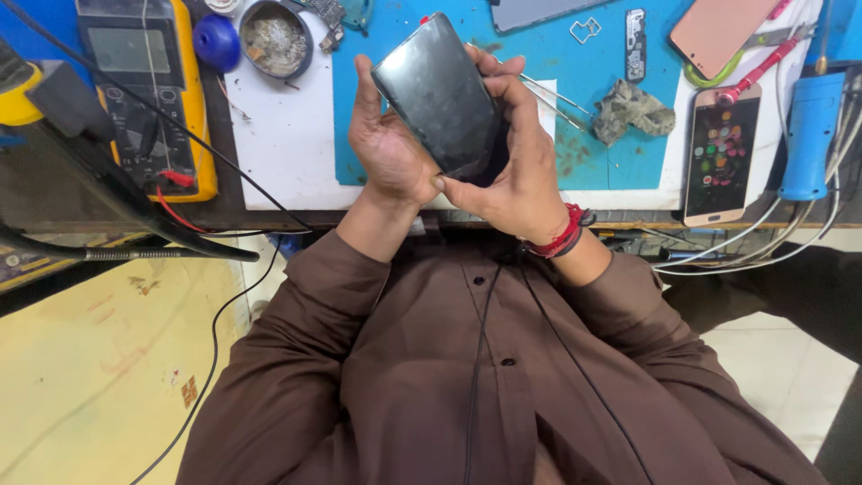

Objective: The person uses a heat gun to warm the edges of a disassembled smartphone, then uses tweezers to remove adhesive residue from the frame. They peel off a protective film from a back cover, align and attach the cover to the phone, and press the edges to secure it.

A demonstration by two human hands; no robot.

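Black phone sits tilted above the blue mat, both hands' grip closed around it: left hand, right hand.

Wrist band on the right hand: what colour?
Red, with a dark strand, on the right hand's woven wrist band; head view.

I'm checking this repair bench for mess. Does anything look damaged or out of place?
The blue mat is stained with dark blotches near a crumpled rag. The dark phone held in both hands shows no visible cracks.
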